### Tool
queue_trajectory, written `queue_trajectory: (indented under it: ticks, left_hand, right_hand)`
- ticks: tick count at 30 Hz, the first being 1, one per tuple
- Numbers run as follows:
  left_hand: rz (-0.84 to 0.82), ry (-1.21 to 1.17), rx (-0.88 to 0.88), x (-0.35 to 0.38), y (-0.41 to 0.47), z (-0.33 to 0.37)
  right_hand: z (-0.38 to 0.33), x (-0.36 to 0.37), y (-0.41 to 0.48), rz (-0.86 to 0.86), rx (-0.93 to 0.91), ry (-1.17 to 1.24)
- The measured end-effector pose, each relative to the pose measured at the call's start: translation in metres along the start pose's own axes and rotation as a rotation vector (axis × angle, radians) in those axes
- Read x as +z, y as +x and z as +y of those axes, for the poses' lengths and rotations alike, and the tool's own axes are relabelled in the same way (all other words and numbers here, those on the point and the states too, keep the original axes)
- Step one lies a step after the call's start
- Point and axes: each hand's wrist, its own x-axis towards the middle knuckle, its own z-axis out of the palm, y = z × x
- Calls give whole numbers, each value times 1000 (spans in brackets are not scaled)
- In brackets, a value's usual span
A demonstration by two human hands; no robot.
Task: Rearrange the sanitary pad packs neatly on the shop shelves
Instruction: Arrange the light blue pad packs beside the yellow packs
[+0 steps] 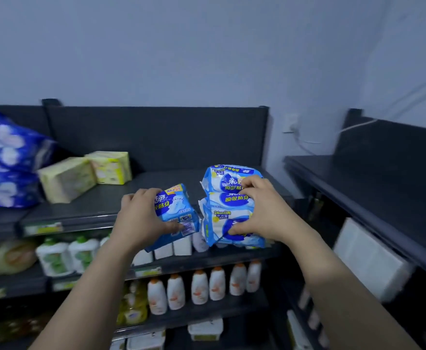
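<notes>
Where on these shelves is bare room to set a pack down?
The top shelf is bare between the yellow packs and the stacked pad packs in the right hand. The right-side shelf is bare. Bottle rows below are crowded.

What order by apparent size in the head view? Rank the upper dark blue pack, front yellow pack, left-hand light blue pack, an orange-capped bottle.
1. upper dark blue pack
2. front yellow pack and light blue pack: too alike to rank
3. orange-capped bottle

The right hand (260, 210) hides part of the stacked pad packs (228, 198); lower-shelf bottles (199, 286) are blurred.
</notes>
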Motion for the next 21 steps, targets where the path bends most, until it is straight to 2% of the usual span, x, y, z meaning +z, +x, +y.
queue_trajectory:
  ticks: [9,21]
  left_hand:
    - [123,110,-178,-11,65,-77]
    - [128,116,-288,37,206,-116]
  right_hand:
    - [-13,69,133,-138,-199,62]
    - [41,130,288,-271,-222,26]
